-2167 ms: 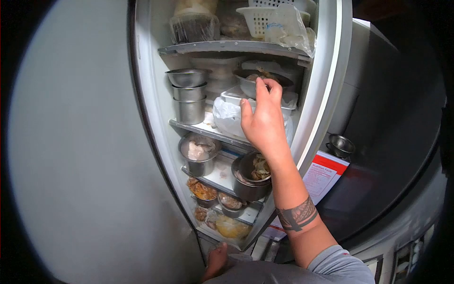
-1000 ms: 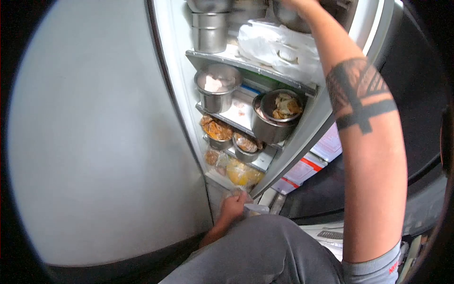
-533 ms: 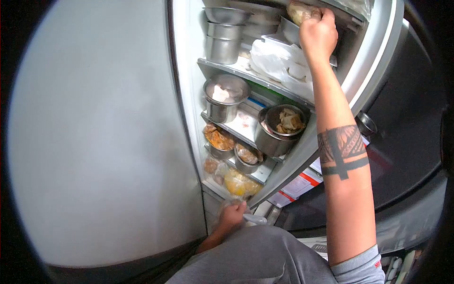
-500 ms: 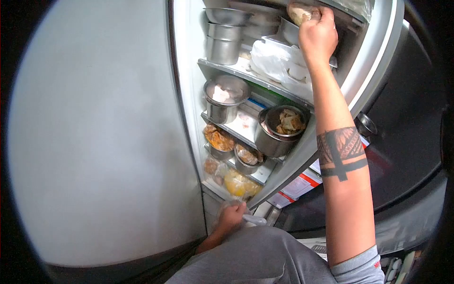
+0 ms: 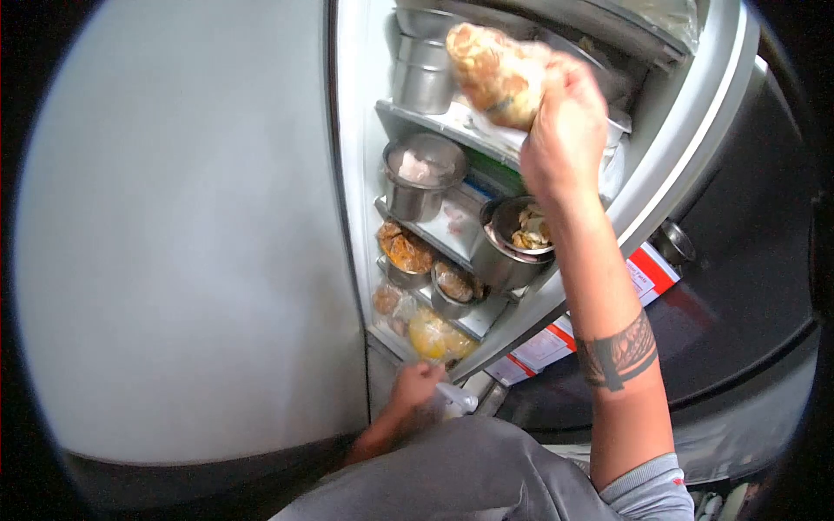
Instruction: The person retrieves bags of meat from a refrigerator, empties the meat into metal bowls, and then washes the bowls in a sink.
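Observation:
My right hand is closed around a clear plastic bag of pale, yellowish food, raised in front of the upper shelf of an open fridge. What exactly the bag contains I cannot make out. Low down, by the fridge's bottom edge, my left hand is closed on a clear, whitish plastic bag, partly hidden behind my leg. Just above that hand, a bag with yellow contents lies on the lowest level.
Metal pots fill the shelves: a tall one above, one with pale food, and a wide one partly behind my right forearm. Bagged orange-brown food sits lower. A large grey door stands left; red-and-white boxes are right.
My right hand has drawn the bag of food out from the upper shelf, down and toward me, turning it left. My left hand has shifted slightly left, still on the plastic bag.

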Available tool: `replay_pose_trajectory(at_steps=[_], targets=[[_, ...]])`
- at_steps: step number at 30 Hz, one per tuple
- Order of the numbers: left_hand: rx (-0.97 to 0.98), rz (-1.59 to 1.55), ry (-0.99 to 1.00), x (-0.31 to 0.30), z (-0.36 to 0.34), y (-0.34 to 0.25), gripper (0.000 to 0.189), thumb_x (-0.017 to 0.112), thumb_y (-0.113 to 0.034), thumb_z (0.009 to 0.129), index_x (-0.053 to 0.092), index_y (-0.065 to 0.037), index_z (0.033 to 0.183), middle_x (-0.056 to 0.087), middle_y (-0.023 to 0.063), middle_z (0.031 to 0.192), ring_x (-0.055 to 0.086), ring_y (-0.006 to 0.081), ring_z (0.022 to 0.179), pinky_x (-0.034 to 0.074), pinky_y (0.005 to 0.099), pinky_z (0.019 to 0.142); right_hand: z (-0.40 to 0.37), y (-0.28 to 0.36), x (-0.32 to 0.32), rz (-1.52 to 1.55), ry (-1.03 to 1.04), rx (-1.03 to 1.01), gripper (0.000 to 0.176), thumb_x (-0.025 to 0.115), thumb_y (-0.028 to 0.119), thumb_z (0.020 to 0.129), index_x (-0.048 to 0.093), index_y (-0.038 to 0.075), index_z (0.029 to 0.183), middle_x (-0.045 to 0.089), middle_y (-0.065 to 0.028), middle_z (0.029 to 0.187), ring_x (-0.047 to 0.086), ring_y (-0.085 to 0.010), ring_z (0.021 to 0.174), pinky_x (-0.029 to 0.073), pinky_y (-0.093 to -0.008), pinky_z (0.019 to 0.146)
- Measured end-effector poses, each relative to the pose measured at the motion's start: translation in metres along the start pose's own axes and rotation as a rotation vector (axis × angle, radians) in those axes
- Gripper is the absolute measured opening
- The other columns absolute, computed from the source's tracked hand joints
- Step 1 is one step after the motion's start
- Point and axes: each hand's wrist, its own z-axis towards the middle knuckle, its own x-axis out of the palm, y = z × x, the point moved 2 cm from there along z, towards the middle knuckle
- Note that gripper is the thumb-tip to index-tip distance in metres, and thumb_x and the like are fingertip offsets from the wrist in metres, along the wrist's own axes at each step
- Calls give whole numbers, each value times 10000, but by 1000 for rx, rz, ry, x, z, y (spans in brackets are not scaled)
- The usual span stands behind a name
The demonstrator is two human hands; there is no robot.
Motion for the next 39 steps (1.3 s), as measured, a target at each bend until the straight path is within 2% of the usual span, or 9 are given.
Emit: replay_pose_trajectory(at_steps=[4, 12, 14, 16, 18, 20, 24, 37, 39], targets=[[203, -105, -196, -5, 13, 1, 513, 761, -488, 889, 696, -16, 1076, 699, 162, 863, 670, 272, 792, 528, 422, 737, -93, -31, 3, 283, 172, 625, 205, 432, 57, 1060, 608, 5, 1151, 688, -98, 1105, 667, -196, 991, 549, -352, 904], [432, -840, -365, -59, -25, -102, 408, 592, -274, 1043, 567, 23, 1322, 647, 119, 1223, 609, 187, 1113, 485, 351, 948, -260, -95, -32, -413, 828, 677, 99, 534, 93, 1036, 619, 42, 1040, 672, -55, 935, 604, -168, 871, 505, -348, 812], [336, -881, -399, -63, -18, -98, 395, 556, -271, 1057, 577, 18, 1326, 672, 103, 1193, 639, 178, 1063, 509, 339, 906, -261, -117, -32, -347, 819, 723, 176, 579, 199, 1046, 629, 35, 1008, 673, -51, 923, 624, -173, 837, 511, -334, 778], [405, -872, -332, -67, -13, -105, 403, 549, -304, 1062, 595, 8, 1313, 689, 91, 1149, 658, 171, 1008, 526, 330, 870, -224, -140, -20, 1, 508, 1180, 357, 627, 348, 1027, 613, -6, 1070, 668, -104, 970, 655, -200, 833, 562, -351, 715], [369, -941, -349, -64, -5, -110, 408, 562, -320, 1058, 607, 7, 1297, 688, 89, 1147, 658, 169, 1002, 528, 337, 867, -172, -142, 7, 141, 86, 1201, 604, 659, 498, 977, 557, -63, 1173, 648, -196, 1037, 700, -278, 832, 637, -407, 669], [345, -1005, -366, -67, 7, -115, 414, 574, -337, 1053, 619, 5, 1282, 686, 87, 1144, 658, 168, 996, 531, 343, 864, -132, -159, 26, 173, -54, 1182, 553, 663, 343, 980, 489, -118, 1231, 612, -243, 1082, 712, -356, 881, 675, -467, 682], [278, -1092, -324, -88, 29, -111, 414, 569, -304, 1056, 576, 10, 1325, 662, 109, 1219, 650, 197, 1076, 522, 363, 947, -114, -220, 12, 180, -104, 1122, 312, 506, 0, 911, 475, -184, 1161, 612, -277, 1093, 724, -436, 871, 687, -462, 680], [581, -801, -608, -145, 132, -195, 357, 646, -311, 1025, 698, 40, 1062, 718, 63, 944, 612, 127, 851, 497, 328, 806, -186, -41, -119, 230, -58, 1244, 157, 536, 31, 919, 525, -56, 1049, 624, -181, 1064, 717, -333, 861, 677, -426, 746], [351, -348, -710, -163, 158, -224, 451, 739, -376, 948, 709, 74, 982, 722, 134, 888, 625, 166, 813, 510, 350, 772, -192, -31, -121, 235, -46, 1246, 156, 543, 33, 917, 535, -47, 1051, 628, -172, 1061, 713, -309, 864, 674, -422, 739]])
